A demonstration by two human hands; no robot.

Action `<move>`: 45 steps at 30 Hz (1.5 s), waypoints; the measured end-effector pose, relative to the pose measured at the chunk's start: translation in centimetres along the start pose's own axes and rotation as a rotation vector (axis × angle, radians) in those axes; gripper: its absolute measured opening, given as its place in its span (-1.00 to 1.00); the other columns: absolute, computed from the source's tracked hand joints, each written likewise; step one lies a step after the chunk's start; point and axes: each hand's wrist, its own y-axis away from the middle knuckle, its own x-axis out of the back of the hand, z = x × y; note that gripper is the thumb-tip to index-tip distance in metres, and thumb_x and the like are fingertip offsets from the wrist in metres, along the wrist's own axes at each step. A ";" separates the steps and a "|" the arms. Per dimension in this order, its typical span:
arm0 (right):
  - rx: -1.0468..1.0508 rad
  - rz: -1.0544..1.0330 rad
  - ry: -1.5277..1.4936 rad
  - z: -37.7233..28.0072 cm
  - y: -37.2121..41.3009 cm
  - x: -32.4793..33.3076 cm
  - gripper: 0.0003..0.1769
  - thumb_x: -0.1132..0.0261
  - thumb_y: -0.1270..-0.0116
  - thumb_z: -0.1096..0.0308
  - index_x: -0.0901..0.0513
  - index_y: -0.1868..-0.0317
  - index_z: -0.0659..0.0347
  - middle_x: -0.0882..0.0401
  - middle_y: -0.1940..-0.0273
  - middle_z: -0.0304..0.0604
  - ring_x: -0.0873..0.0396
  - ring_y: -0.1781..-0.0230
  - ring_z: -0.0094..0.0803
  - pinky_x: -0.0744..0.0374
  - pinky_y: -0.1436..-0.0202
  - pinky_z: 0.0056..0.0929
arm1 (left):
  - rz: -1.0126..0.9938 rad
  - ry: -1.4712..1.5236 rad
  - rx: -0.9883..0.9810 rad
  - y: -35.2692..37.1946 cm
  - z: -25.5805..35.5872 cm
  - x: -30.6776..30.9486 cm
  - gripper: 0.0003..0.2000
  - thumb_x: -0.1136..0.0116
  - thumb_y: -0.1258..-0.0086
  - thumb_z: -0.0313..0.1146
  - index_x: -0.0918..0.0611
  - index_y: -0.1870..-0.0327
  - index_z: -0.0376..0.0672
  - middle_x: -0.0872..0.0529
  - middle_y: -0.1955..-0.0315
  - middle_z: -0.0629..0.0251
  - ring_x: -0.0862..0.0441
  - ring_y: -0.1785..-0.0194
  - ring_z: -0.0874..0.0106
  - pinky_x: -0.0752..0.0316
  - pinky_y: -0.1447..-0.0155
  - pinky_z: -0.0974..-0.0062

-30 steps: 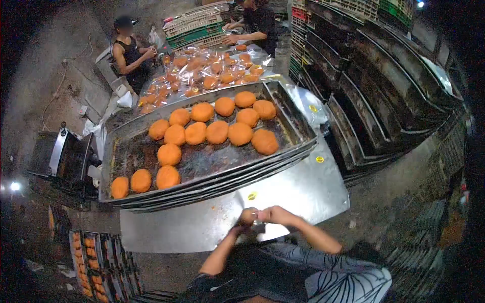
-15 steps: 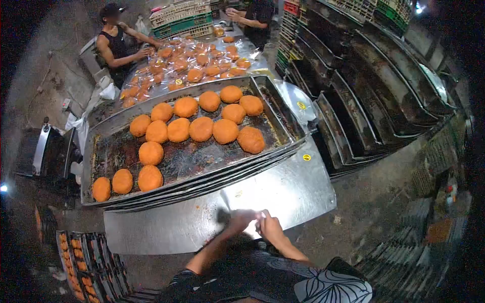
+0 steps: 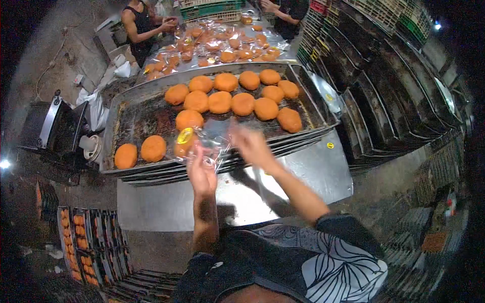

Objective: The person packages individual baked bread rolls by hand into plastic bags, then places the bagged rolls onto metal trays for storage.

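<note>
Over the front edge of a stacked metal tray point(image 3: 117, 146), my left hand point(image 3: 202, 171) is closed on a clear plastic bag point(image 3: 214, 144) with a yellow label. An orange-brown bun point(image 3: 184, 146) shows inside or behind the film at the bag's left side; which one is hard to tell. My right hand point(image 3: 250, 146), blurred by motion, is to the right of the bag, and its fingertips are smeared. Several bare round buns point(image 3: 220, 102) lie on the dark tray beyond my hands, and two more point(image 3: 153, 148) sit at its front left.
Bagged buns point(image 3: 222, 45) cover the table behind the tray. Two people point(image 3: 139, 25) work there, near green and cream crates point(image 3: 212, 11). Empty dark trays point(image 3: 374, 111) stand stacked at right, and a rack of buns point(image 3: 83, 247) is at lower left.
Both hands have moved up from the steel surface to the tray. The bag is now spread at my left hand, and the front-row bun nearest it has left its place. The view has shifted.
</note>
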 end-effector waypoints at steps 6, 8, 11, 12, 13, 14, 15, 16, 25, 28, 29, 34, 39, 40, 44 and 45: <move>-0.180 -0.326 0.746 14.2 -13.7 2.3 -0.33 -0.11 -0.11 -0.05 -0.18 -0.23 -0.11 -0.29 -0.08 0.12 -0.30 -0.08 0.01 -0.29 -0.08 -0.07 | 0.178 0.056 -0.195 0.0 5.8 2.2 -0.63 0.05 -0.27 -0.32 -0.31 -0.09 -0.16 -0.41 0.11 0.26 -0.40 0.04 0.35 -0.32 -0.10 0.09; -0.251 -0.138 0.524 11.6 -11.9 2.1 -0.31 -0.17 -0.06 -0.05 -0.28 -0.16 0.11 -0.43 0.08 0.12 -0.39 0.01 -0.06 -0.36 0.01 -0.14 | 0.194 0.147 -0.273 -0.1 7.6 2.5 -0.61 0.05 -0.25 -0.35 -0.27 -0.11 -0.14 -0.37 0.04 0.22 -0.36 -0.08 0.26 -0.29 -0.12 0.05; 0.061 0.426 0.359 1.0 -4.1 -0.3 -0.23 -0.36 0.14 0.10 -0.34 -0.09 0.30 -0.47 0.12 0.03 -0.42 0.17 -0.10 -0.36 0.09 -0.20 | 0.259 0.191 -0.326 -0.9 8.3 2.6 -0.59 0.08 -0.23 -0.39 -0.23 -0.13 -0.12 -0.38 0.05 0.18 -0.33 -0.13 0.24 -0.28 -0.13 0.03; 0.187 0.463 0.207 -2.4 -2.3 -1.2 -0.20 -0.39 0.20 0.15 -0.33 -0.10 0.27 -0.45 0.08 -0.02 -0.42 0.21 -0.12 -0.34 0.11 -0.22 | 0.238 0.198 -0.372 -1.1 7.4 1.9 -0.58 0.08 -0.23 -0.40 -0.22 -0.14 -0.13 -0.39 0.04 0.16 -0.31 -0.14 0.23 -0.28 -0.12 0.02; 0.318 0.505 0.264 -4.9 -0.5 -2.1 -0.16 -0.40 0.25 0.17 -0.32 -0.12 0.26 -0.45 0.08 -0.05 -0.41 0.22 -0.14 -0.34 0.14 -0.24 | 0.213 0.204 -0.411 -1.1 6.1 1.0 -0.56 0.09 -0.22 -0.41 -0.20 -0.15 -0.13 -0.40 0.04 0.15 -0.30 -0.16 0.22 -0.28 -0.12 0.01; 0.441 0.544 0.329 -6.5 0.5 -2.7 -0.12 -0.41 0.29 0.19 -0.31 -0.14 0.26 -0.46 0.09 -0.08 -0.39 0.22 -0.17 -0.33 0.18 -0.26 | 0.190 0.176 -0.380 -0.4 4.5 -0.8 -0.53 0.10 -0.22 -0.43 -0.15 -0.18 -0.14 -0.38 -0.01 0.11 -0.31 -0.14 0.18 -0.29 -0.12 0.04; 0.468 0.583 0.328 -7.0 0.7 -2.7 -0.10 -0.42 0.32 0.20 -0.31 -0.14 0.26 -0.46 0.08 -0.11 -0.39 0.25 -0.20 -0.33 0.19 -0.28 | 0.123 0.078 -0.407 -0.3 2.9 -1.7 -0.52 0.11 -0.22 -0.44 -0.13 -0.20 -0.15 -0.37 -0.03 0.09 -0.33 -0.13 0.17 -0.29 -0.14 0.09; 0.493 0.617 0.329 -7.0 1.2 -2.5 -0.08 -0.44 0.36 0.21 -0.31 -0.13 0.27 -0.46 0.08 -0.14 -0.38 0.27 -0.23 -0.33 0.19 -0.30 | 0.055 -0.016 -0.433 0.1 1.5 -2.7 -0.50 0.12 -0.23 -0.45 -0.11 -0.21 -0.16 -0.36 -0.06 0.08 -0.34 -0.12 0.15 -0.29 -0.15 0.13; 0.282 0.913 0.300 -3.9 5.4 2.1 0.16 -0.46 0.33 0.23 0.03 -0.27 0.39 -0.49 0.05 -0.24 -0.34 0.21 -0.31 -0.24 0.07 -0.34 | -0.259 -0.131 -0.128 4.0 -4.1 -9.1 -0.58 0.16 -0.30 -0.42 -0.17 -0.19 -0.24 -0.37 -0.06 0.02 -0.35 -0.12 0.22 -0.27 -0.18 0.26; 0.067 0.811 0.096 -4.5 7.3 2.3 0.18 -0.47 0.31 0.18 0.05 -0.27 0.40 -0.46 0.01 -0.22 -0.31 0.16 -0.26 -0.22 0.02 -0.30 | -0.241 -0.088 -0.017 3.4 -4.1 -8.5 -0.58 0.18 -0.31 -0.37 -0.18 -0.19 -0.23 -0.34 -0.10 0.04 -0.30 -0.16 0.22 -0.20 -0.23 0.27; 0.069 0.648 -0.008 -4.3 8.5 2.4 0.19 -0.47 0.30 0.12 0.06 -0.27 0.39 -0.41 -0.05 -0.16 -0.28 0.11 -0.22 -0.18 -0.06 -0.27 | -0.268 -0.025 0.059 3.3 -4.0 -8.3 -0.58 0.21 -0.32 -0.34 -0.18 -0.20 -0.22 -0.32 -0.12 0.05 -0.27 -0.19 0.21 -0.16 -0.25 0.26; 0.391 0.346 -0.047 -1.0 9.9 4.8 -0.10 -0.46 0.25 0.33 -0.23 -0.17 0.27 -0.21 -0.16 0.12 -0.21 -0.16 0.09 -0.26 -0.19 -0.16 | -0.395 -0.005 0.123 4.7 -3.5 -8.8 -0.57 0.31 -0.35 -0.27 -0.17 -0.21 -0.24 -0.26 -0.17 0.06 -0.17 -0.26 0.20 -0.05 -0.31 0.26; 0.450 0.562 0.035 -2.0 8.9 3.5 -0.15 -0.47 0.32 0.32 -0.35 -0.11 0.22 -0.15 -0.19 0.14 -0.32 0.03 -0.06 -0.35 -0.03 -0.25 | -0.333 0.021 -0.082 6.0 -3.4 -9.3 -0.60 0.30 -0.34 -0.35 -0.19 -0.17 -0.33 -0.31 -0.12 0.03 -0.25 -0.20 0.19 -0.17 -0.25 0.24; 0.457 0.601 0.149 -2.7 8.7 3.5 -0.15 -0.47 0.31 0.31 -0.34 -0.12 0.23 -0.22 -0.16 0.10 -0.33 0.09 -0.09 -0.35 0.01 -0.25 | -0.331 0.023 -0.085 6.5 -3.5 -9.1 -0.60 0.30 -0.34 -0.35 -0.19 -0.17 -0.33 -0.31 -0.12 0.03 -0.25 -0.20 0.19 -0.17 -0.25 0.24; 0.264 0.774 0.114 -5.1 7.4 2.3 -0.09 -0.46 0.32 0.30 -0.29 -0.15 0.29 -0.33 -0.05 0.04 -0.31 0.20 -0.14 -0.34 0.08 -0.27 | -0.243 -0.182 -0.113 6.8 -3.7 -9.0 -0.62 0.19 -0.24 -0.45 -0.26 -0.11 -0.34 -0.38 -0.03 0.08 -0.35 -0.12 0.24 -0.19 -0.22 0.30; 0.220 0.774 0.119 -5.2 7.2 2.1 -0.05 -0.46 0.35 0.30 -0.25 -0.17 0.32 -0.36 0.00 0.03 -0.31 0.23 -0.15 -0.34 0.11 -0.28 | -0.269 -0.204 -0.047 5.9 -2.8 -8.8 -0.62 0.17 -0.23 -0.44 -0.28 -0.09 -0.34 -0.40 -0.01 0.09 -0.36 -0.11 0.24 -0.20 -0.22 0.30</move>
